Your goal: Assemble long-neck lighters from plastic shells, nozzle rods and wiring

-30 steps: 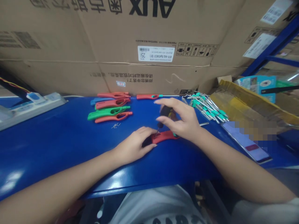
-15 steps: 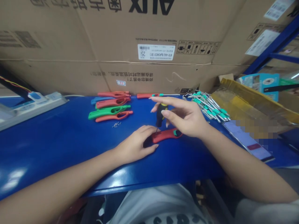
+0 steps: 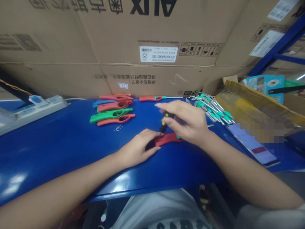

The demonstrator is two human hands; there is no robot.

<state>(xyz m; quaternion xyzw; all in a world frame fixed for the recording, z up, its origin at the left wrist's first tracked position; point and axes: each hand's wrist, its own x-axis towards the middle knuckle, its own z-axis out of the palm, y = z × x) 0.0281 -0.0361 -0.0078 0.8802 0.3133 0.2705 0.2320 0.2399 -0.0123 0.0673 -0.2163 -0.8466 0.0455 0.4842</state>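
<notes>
- Your right hand (image 3: 187, 122) is half closed, fingers pinching the screwdriver (image 3: 164, 124) by its black-and-yellow handle, shaft tilted down.
- Your left hand (image 3: 137, 148) lies cupped over one end of the red casing (image 3: 168, 139), pinning it flat on the blue bench (image 3: 71, 152).
- Screwdriver tip sits at the casing, right beside your left fingers.
- Other red, green and blue casings (image 3: 111, 115) lie in a stack further back on the bench, loose screws (image 3: 118, 128) just in front.
- Another screwdriver (image 3: 151, 98) lies behind your right hand.
- Green-tagged metal tools (image 3: 212, 109) lie bunched to the right, phone (image 3: 252, 144) nearer you.
- Cardboard boxes (image 3: 95, 41) stand behind the bench.
</notes>
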